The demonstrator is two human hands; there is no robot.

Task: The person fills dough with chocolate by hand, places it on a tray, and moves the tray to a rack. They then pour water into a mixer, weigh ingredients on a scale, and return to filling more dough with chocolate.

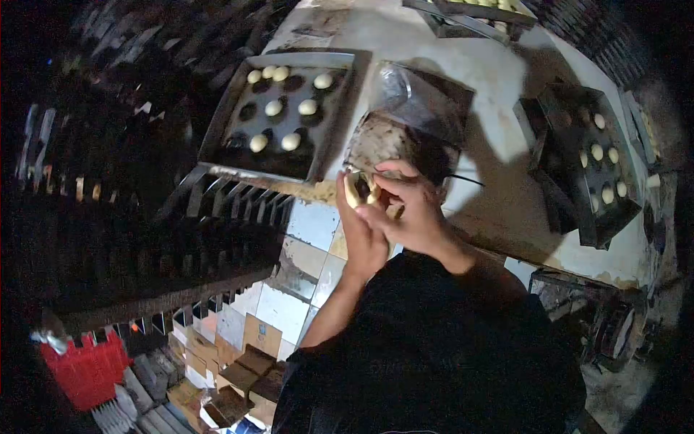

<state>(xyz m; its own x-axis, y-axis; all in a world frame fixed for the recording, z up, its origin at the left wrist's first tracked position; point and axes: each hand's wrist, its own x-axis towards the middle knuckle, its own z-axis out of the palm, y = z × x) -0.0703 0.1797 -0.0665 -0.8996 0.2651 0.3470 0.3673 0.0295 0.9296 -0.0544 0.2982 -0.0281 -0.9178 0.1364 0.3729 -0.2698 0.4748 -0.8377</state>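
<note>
Both hands are together at the near edge of the work table. My left hand [360,235] is curled around a piece of pale dough [352,194] with something dark in its middle. My right hand [413,210] pinches the dough's rim from the other side. Just beyond the hands sits a tub of brownish, lumpy filling [383,141], partly covered by a clear plastic sheet [405,90]. To the left is a dark baking tray [325,137] with several round dough balls [273,108], spaced apart except for a cluster at the top left.
More dark trays [614,224] with dough balls stand at the right of the table, and another tray [455,29] is at the far end. A dark slatted rack [238,210] runs along the left. Cardboard boxes [249,369] and a red crate [83,372] sit on the tiled floor.
</note>
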